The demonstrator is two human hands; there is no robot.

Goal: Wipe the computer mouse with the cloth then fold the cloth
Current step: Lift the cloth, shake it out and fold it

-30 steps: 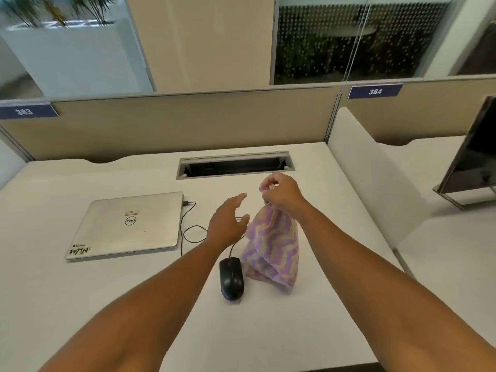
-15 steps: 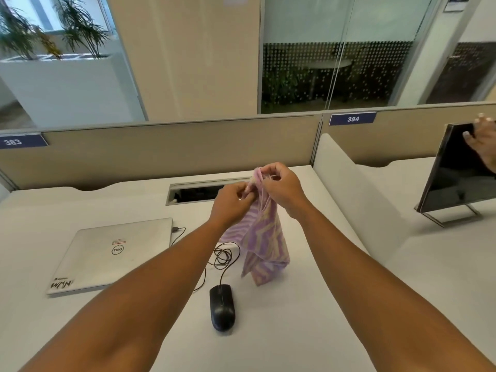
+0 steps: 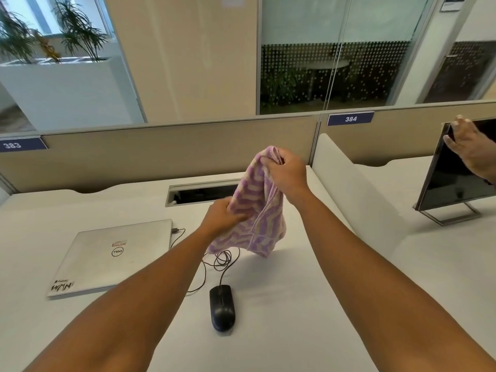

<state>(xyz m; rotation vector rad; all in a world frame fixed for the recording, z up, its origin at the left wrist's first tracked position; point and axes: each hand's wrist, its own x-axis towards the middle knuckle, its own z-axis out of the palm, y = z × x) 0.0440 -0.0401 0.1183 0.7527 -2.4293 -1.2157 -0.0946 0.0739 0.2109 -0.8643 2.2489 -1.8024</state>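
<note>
From the head view, both bare forearms reach out over the white counter (image 3: pixel 281 345). The right hand (image 3: pixel 288 171) is raised highest, its grip pinched on the top edge of a soft purple-and-cream zigzag terry cloth (image 3: pixel 257 208), which hangs limp in folds clear of the counter. The left hand (image 3: pixel 222 214) sits lower, its grip clenched on the cloth's left edge, fingers buried in the fabric. Below them, toward the near edge, a smooth black corded computer mouse (image 3: pixel 222 307) lies flat, its thin cable (image 3: pixel 221 260) coiling back under the cloth. A closed silver laptop (image 3: pixel 115 255) lies toward the counter's left side. A recessed cable slot (image 3: pixel 198 193) runs along the far edge.
</note>
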